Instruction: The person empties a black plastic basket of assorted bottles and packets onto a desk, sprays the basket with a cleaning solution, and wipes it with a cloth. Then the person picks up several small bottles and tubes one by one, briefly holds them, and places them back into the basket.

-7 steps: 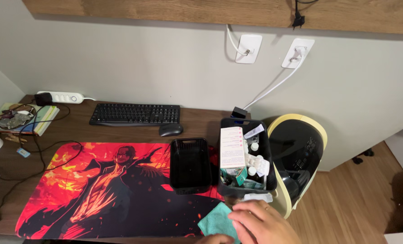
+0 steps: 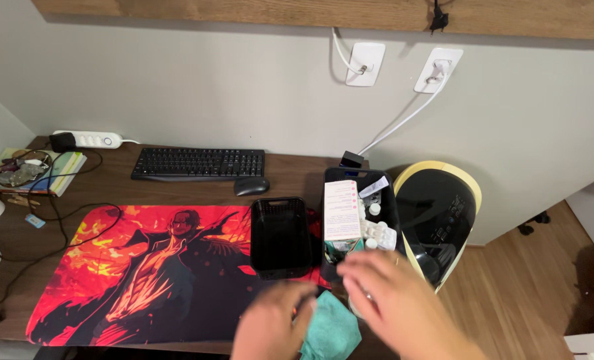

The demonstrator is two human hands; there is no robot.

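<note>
Teal cloth [image 2: 331, 330] between left hand [image 2: 270, 327] and right hand [image 2: 390, 303], touching both.

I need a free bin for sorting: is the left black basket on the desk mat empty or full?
Empty: the left black basket shows only its bare dark floor, unlike the right basket, packed with boxes and bottles.

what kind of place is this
Most likely a home desk or computer corner: a black keyboard and mouse sit behind a large printed desk mat, with wall sockets above.
</note>
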